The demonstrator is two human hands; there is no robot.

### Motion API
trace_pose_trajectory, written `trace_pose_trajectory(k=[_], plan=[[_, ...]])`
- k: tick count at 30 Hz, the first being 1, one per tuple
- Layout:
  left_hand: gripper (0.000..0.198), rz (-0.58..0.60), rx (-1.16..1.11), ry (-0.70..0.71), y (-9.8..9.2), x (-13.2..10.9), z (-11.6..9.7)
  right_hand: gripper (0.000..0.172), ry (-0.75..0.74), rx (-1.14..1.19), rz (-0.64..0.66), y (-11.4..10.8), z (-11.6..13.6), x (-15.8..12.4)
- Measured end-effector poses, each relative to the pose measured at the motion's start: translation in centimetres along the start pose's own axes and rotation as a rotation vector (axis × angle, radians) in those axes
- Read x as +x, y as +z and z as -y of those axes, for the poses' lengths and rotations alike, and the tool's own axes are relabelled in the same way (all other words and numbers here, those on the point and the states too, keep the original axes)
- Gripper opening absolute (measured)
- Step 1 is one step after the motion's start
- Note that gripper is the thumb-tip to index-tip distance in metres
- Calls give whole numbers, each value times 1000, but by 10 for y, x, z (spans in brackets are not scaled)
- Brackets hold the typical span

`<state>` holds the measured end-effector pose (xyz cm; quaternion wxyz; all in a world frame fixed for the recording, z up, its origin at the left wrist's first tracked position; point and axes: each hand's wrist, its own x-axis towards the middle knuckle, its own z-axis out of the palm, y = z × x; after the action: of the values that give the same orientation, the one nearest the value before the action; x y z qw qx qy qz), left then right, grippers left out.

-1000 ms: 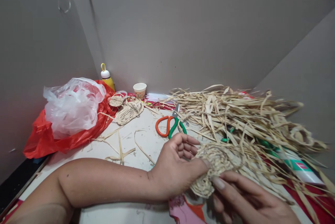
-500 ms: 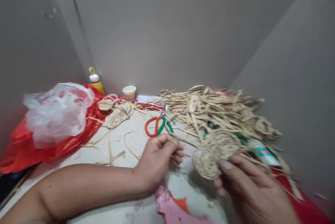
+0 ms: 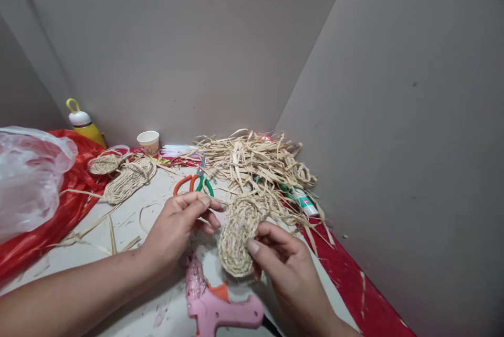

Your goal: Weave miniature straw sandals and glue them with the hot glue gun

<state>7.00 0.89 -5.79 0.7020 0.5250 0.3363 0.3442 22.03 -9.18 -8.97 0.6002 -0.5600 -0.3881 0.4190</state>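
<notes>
My right hand [image 3: 289, 263] grips the edge of an oval woven straw sole [image 3: 241, 237], thumb on top, and holds it up over the table. Thumb and forefinger of my left hand [image 3: 185, 221] are pinched together on a thin straw strand [image 3: 221, 203] that runs toward the top of the sole. Below the hands lies a pink glue gun [image 3: 224, 311] with an orange trigger, its nozzle end partly under my left wrist. Just beyond my left fingers rest scissors [image 3: 197, 182] with orange and green handles.
Loose dry straw [image 3: 252, 158] is heaped at the back, beside a white-and-green tube [image 3: 305, 203]. Two more woven pieces [image 3: 129, 179] lie at the left, near a paper cup [image 3: 148, 143], a yellow bottle [image 3: 88, 129] and red and clear plastic bags [image 3: 33, 174]. Grey walls enclose the table.
The view has swung right, so the table things sit further left. My right hand has brought the sole nearer my left hand, and more of the glue gun shows.
</notes>
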Motion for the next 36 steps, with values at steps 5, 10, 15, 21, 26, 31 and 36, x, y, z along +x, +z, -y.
trace_pose_trajectory(k=[5,10,15,21,26,31,36], plan=[[24,11,-2,-20,-4,0,-2,23,-25,-3,42,0,-2,-2],[24,28,-73,-65,-4,0,-4,21,-45,-36,71,1,0,-6],[15,-4,-83,22,1,-8,-7,19,-58,-38,77,3,0,-8],[18,-62,-43,104,6,-17,-6,14,-129,-42,110,1,-3,-7],[16,-33,-34,108,8,-19,-3,12,-142,-119,199,-2,-2,-6],[13,-9,-30,109,10,-22,-2,9,-129,-55,156,-1,0,-7],[14,18,-31,47,13,-24,4,21,-131,166,195,3,1,-7]])
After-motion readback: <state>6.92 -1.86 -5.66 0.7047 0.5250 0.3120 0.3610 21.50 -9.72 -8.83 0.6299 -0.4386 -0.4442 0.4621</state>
